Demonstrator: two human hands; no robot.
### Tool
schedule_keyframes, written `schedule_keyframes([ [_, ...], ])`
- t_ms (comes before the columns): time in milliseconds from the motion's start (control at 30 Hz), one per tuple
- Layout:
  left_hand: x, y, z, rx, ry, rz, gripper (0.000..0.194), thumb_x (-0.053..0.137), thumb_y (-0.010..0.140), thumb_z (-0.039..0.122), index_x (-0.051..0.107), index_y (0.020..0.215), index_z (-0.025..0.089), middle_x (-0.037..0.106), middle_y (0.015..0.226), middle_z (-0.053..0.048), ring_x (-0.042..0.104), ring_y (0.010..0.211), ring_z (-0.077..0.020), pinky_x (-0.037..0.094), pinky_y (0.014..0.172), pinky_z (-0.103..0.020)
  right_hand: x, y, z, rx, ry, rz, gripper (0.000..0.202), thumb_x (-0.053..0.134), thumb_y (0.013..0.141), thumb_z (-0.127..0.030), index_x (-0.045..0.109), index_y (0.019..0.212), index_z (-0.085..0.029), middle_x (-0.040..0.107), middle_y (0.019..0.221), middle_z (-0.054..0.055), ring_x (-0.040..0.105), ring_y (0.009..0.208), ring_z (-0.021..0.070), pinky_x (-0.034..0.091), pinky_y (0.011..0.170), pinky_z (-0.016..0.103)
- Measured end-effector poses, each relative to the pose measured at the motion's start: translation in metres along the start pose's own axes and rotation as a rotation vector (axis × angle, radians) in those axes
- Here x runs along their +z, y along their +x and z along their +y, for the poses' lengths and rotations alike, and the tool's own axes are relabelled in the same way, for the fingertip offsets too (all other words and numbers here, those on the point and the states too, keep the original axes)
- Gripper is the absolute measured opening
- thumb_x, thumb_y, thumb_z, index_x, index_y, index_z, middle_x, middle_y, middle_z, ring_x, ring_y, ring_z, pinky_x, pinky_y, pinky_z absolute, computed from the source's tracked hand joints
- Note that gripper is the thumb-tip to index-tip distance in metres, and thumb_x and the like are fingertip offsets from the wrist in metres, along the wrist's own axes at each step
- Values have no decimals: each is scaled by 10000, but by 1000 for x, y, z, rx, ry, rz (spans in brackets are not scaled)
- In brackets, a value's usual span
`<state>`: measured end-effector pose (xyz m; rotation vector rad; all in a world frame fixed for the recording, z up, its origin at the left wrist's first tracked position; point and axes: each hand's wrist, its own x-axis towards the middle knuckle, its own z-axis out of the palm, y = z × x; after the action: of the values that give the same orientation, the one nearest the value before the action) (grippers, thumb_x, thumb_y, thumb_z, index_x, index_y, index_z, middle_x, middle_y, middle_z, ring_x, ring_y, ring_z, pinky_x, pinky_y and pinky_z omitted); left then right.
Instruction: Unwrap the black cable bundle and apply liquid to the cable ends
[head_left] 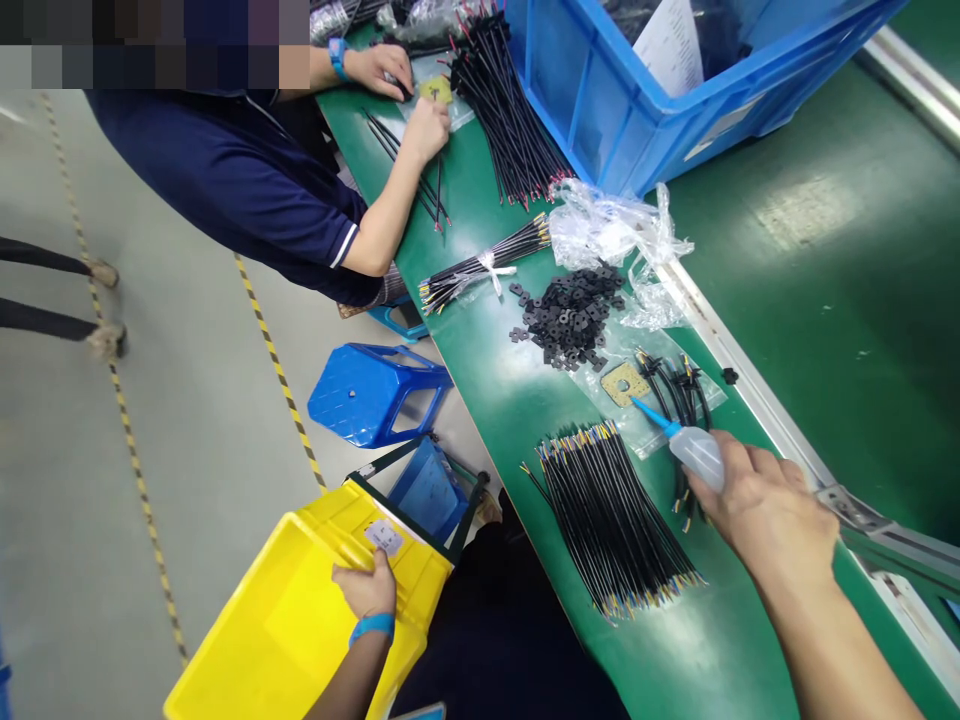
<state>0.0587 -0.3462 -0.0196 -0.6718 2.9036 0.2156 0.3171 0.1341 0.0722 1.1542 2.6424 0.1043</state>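
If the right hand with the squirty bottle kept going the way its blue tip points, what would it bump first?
Probably the small tan square plate: the right hand aims the bottle at it, the tip nearly touching. Depth is hard to judge.

Factory assembly line, probably electronics: green bench (825, 250), wire bundles (615, 520), blue crate (600, 90), co-worker (247, 180) seated alongside.
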Motion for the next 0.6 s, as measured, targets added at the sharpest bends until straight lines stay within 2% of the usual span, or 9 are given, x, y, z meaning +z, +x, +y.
schedule_keyframes([
  [133, 0, 0, 0, -10, -7, -7, 629, 690, 763, 440, 445, 1248, 122, 668, 1112, -201, 696, 1109, -437, 567, 974, -546, 3, 3, -5, -25, 22, 2, 473, 438, 1063, -431, 600, 1358, -99, 665, 1024, 151, 600, 917, 330, 441, 666, 383],
  [367, -1, -1, 0, -5, -7, -27, 652, 677, 788, 465, 448, 1281, 105, 642, 1248, -259, 675, 1172, -456, 545, 1009, -540, 4, 16, -10, -36, 25, -8, 469, 498, 1042, -422, 579, 1374, -100, 666, 1019, 143, 604, 910, 311, 460, 677, 368],
  [600, 0, 1, -2, 2, -12, -28, 748, 677, 781, 464, 450, 1342, 25, 639, 1266, -318, 675, 1189, -497, 555, 1012, -556, 3, 21, -12, -37, 35, 2, 458, 512, 1036, -419, 578, 1367, -110, 664, 1035, 141, 611, 930, 308, 452, 667, 358],
])
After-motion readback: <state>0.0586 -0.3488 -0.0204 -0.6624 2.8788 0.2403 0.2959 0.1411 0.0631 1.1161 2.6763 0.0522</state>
